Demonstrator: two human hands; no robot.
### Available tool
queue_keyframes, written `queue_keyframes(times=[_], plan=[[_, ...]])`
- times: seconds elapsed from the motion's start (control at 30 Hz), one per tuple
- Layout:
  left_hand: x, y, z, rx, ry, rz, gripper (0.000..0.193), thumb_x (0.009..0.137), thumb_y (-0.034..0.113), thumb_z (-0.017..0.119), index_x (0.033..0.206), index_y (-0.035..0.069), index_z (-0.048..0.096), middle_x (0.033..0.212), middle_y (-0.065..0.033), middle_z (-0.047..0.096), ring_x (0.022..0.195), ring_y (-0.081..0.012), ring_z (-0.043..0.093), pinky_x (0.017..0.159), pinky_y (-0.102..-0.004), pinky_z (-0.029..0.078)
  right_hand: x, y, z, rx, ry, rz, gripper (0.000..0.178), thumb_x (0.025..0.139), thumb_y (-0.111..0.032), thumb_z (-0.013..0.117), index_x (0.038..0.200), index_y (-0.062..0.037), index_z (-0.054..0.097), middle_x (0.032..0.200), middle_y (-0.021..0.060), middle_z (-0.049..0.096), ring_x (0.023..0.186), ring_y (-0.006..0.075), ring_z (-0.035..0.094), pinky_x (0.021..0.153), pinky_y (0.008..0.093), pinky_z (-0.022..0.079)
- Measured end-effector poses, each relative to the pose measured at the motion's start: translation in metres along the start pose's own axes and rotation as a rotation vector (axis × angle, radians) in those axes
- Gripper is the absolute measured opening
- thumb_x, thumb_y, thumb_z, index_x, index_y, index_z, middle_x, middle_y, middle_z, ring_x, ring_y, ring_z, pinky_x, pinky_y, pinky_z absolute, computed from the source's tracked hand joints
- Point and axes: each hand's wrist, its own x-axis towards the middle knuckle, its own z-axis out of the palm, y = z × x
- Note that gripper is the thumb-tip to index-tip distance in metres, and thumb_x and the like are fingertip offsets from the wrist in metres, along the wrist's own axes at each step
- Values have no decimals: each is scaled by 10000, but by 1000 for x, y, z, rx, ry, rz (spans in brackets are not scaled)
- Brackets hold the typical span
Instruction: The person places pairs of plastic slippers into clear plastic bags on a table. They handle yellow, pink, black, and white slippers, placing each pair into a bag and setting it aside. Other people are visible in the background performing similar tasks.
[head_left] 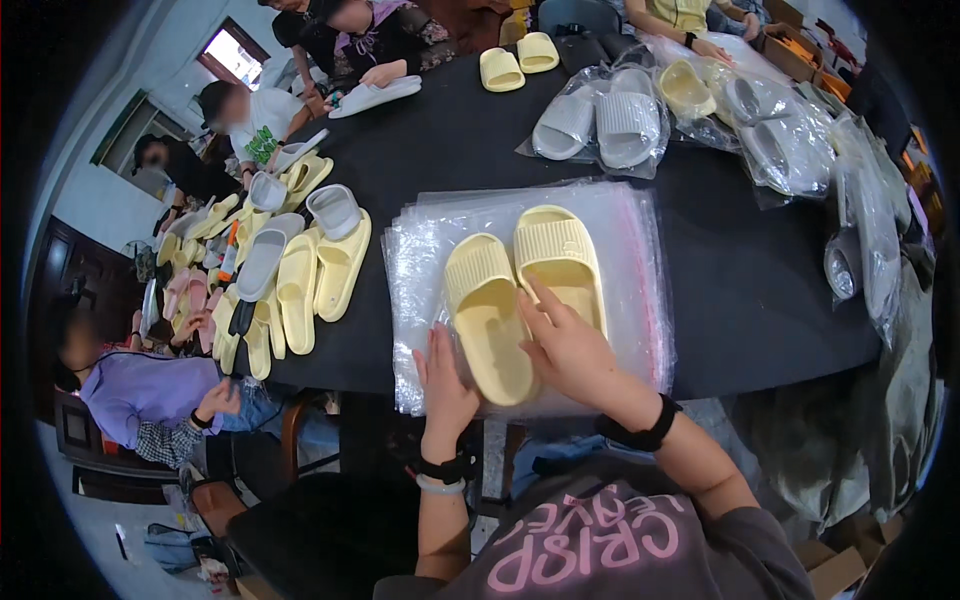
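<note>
A pair of pale yellow slide slippers lies side by side on a stack of clear plastic bags (420,260), toes pointing away from me. Beside the heel half of the left slipper (492,335) is my left hand (446,385), its fingers stretched out over the bags. My right hand (570,345) reaches across the right slipper (556,240). Its fingers are extended along that slipper's inner edge, and the thumb comes near the left slipper. The right slipper's heel is hidden under this hand. Neither hand is closed around a slipper.
Loose yellow slippers (296,290) and grey slippers (268,258) crowd the table's left side. Bagged grey slippers (628,120) lie at the far right, with more along the right edge. Another yellow pair (502,70) sits at the back. Several people work around the black table (760,330).
</note>
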Motion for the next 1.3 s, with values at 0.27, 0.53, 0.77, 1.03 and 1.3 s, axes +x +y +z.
queue_keyframes(times=[0.27, 0.53, 0.77, 1.03, 1.3], plan=[[7, 44, -57, -280, 194, 110, 464, 903, 20, 605, 1358, -6, 520, 1324, -214, 573, 1251, -382, 528, 1063, -435, 407, -68, 52, -49, 81, 61, 132, 577, 935, -172, 626, 1441, 25, 431, 1501, 248, 382, 1342, 415, 431, 1110, 450, 373], [70, 110, -40, 58, -216, 278, 495, 939, 270, 649, 1365, 42, 543, 1064, -212, 577, 1024, -360, 577, 886, -435, 477, -80, 74, -27, -81, 63, 48, 498, 930, -200, 569, 1388, -9, 526, 1425, 212, 493, 1327, 394, 446, 1114, 488, 349], [85, 89, -29, 70, -114, 247, 438, 952, 309, 635, 1255, -5, 590, 985, -175, 592, 966, -340, 573, 836, -437, 474, -81, 68, -35, -127, 25, 57, 493, 923, -229, 576, 1391, -76, 553, 1455, 204, 465, 1343, 390, 424, 1115, 489, 336], [133, -87, -119, 62, 94, -35, 316, 939, 230, 664, 1141, -13, 667, 976, -137, 671, 888, -243, 614, 807, -347, 487, -82, 67, -32, -141, 7, 60, 507, 908, -261, 603, 1384, -91, 556, 1454, 198, 466, 1351, 377, 416, 1093, 503, 349], [233, -229, -223, 177, 347, -205, 382, 878, 152, 684, 1228, 3, 647, 1284, -262, 616, 1240, -380, 566, 1043, -413, 444, -82, 67, -31, -146, 31, 65, 497, 907, -255, 614, 1380, -113, 567, 1454, 183, 470, 1345, 372, 424, 1081, 498, 356]])
